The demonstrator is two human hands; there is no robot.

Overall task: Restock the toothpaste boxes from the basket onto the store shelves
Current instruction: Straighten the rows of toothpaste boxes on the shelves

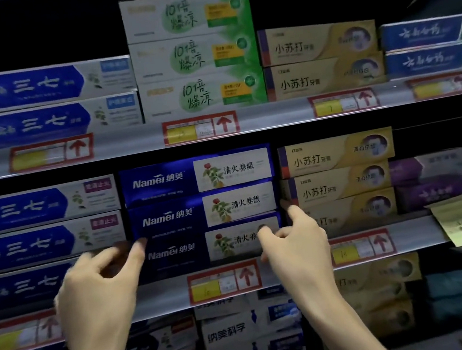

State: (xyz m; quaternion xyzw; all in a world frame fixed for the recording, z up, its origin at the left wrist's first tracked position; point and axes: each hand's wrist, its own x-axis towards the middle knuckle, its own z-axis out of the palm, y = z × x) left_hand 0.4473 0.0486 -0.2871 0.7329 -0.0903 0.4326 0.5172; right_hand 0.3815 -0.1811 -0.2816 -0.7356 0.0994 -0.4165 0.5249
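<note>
Far left on the middle shelf (163, 295), blue boxes (43, 244) in a stack. Next, left hand (93, 293), fingers curled, index and thumb pinching the left end of the bottom Namei box (181, 253). Lowest of three stacked at the shelf front. Right hand (294, 248) pinching its right end, thumb on the front face. Just right, yellow boxes (338, 182) stacked.

Hidden from us
Our left hand (93, 293) and right hand (293, 245) cover the lowest Namei box (175, 254) at both ends; the price tag (224, 284) print is blurred.
</note>
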